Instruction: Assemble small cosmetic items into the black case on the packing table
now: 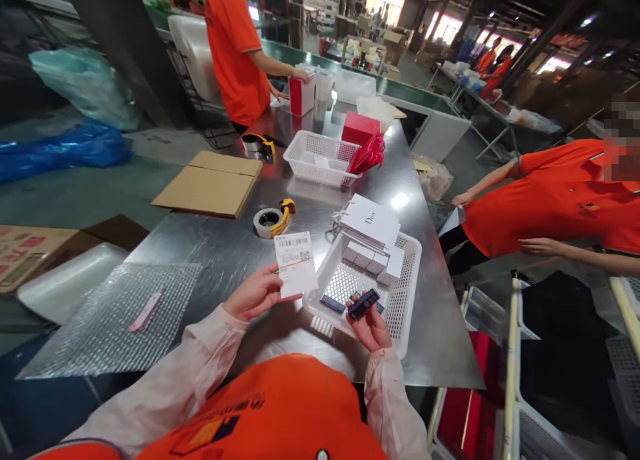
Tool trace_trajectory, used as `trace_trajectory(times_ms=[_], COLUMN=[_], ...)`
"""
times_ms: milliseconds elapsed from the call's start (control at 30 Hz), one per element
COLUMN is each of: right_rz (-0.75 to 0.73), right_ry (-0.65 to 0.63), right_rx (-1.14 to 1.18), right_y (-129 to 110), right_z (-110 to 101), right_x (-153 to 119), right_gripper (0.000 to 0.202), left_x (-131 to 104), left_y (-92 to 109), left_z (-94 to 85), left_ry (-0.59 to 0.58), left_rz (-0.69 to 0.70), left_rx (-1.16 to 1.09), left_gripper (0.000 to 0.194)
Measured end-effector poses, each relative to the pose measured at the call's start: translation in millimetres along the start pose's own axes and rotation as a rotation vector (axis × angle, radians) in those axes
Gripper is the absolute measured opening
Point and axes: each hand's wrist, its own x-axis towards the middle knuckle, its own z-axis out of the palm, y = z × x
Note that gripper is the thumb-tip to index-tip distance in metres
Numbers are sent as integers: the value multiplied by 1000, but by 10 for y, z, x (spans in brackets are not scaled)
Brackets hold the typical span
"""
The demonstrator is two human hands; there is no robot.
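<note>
My left hand (256, 292) grips a white printed label sheet (296, 273) with barcodes, held upright left of a white perforated basket (411, 273). Over the basket's front part, my right hand (371, 327) has its fingers closed round a small dark box (363, 304). Other small dark boxes (332, 304) lie on the basket floor below it. Toward the back of that basket are several small white boxes (365, 256) and a white paper bag (370, 220) with dark lettering.
Two tape dispensers (273, 221), flat cardboard (209, 183), a second white basket (320, 160) with red ribbons (369, 155), and bubble wrap (125, 313) lie on the metal table (225, 247). One person in orange handles a red-and-white box (302, 95); another stands at right.
</note>
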Motion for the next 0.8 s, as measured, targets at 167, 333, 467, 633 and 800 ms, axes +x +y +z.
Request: trace_trajectory(times_ms=[167, 333, 467, 633, 800], right_rz=[-18, -21, -16, -14, -20], right_ry=[12, 29, 22, 25, 53], right_rx=[9, 30, 47, 42, 38], right_y=[-7, -7, -11, -17, -2], right_z=[-3, 1, -21, -40, -93], right_x=[12, 11, 13, 17, 35], right_gripper=[42, 44, 44, 41, 40], left_x=[-2, -5, -21, -21, 4], left_y=[-8, -15, 0, 9, -8], left_z=[-17, -47, -31, -33, -71], left_ry=[-10, 0, 17, 19, -19], left_rz=[4, -4, -11, -12, -12], left_rx=[15, 17, 9, 13, 19], left_gripper=[54, 53, 55, 53, 62])
